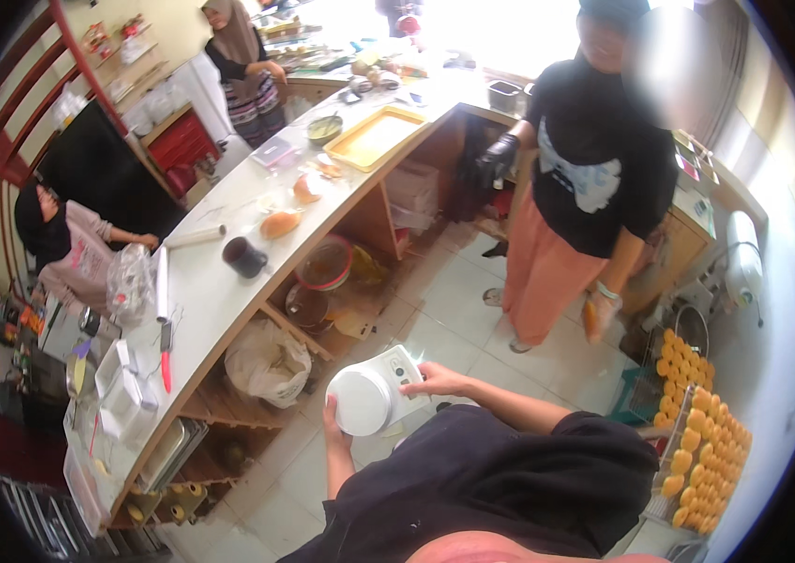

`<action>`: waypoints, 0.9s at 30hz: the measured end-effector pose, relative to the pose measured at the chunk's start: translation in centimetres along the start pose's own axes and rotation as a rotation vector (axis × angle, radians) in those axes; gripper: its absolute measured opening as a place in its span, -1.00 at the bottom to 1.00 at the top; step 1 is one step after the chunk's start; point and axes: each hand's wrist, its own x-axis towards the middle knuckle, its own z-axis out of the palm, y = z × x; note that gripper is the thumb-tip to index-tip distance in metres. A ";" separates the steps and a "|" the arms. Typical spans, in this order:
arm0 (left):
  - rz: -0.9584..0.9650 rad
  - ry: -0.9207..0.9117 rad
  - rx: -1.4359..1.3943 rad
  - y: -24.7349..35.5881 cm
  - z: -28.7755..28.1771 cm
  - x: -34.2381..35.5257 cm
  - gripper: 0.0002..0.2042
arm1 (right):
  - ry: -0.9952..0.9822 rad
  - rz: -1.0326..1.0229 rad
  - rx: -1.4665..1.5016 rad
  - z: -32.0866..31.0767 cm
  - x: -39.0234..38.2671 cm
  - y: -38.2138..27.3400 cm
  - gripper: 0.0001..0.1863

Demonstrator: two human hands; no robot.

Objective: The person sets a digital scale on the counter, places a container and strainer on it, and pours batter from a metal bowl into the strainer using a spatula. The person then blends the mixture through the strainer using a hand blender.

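In front of my body I carry a white kitchen scale with a round weighing plate and a small button panel. My left hand grips it at the round end, thumb along the rim. At the panel end my right hand holds the corner, with fingers over the controls. Nothing lies on the plate. Below the scale is the tiled floor, and the counter's open shelves are to its left, with a white plastic bag on one of them.
A long curved counter bears a dark mug, bread, a yellow tray and a red-handled knife. A person in black stands ahead on the right. Racks of small buns stand at right. Two other people are beyond the counter.
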 end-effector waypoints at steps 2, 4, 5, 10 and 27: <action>0.118 -0.007 0.100 1.5 0.6 -0.4 -0.56 | -0.082 0.061 -0.016 -0.2 0.2 -0.6 -0.56; 0.171 -0.041 0.168 2.8 0.2 -0.5 -0.59 | 0.054 -0.098 0.217 0.0 0.7 -0.4 -0.59; 0.210 -0.089 0.244 3.4 0.1 -0.4 -0.61 | 0.000 -0.126 0.176 -0.6 1.0 -0.5 -0.60; 0.170 -0.136 0.380 5.2 1.0 -1.2 -0.66 | -0.210 -0.131 -0.161 -0.7 1.1 -2.3 -0.58; 0.069 -0.032 0.387 9.1 0.0 -2.1 -0.69 | -0.573 -0.201 -0.220 1.0 3.3 -2.6 -0.50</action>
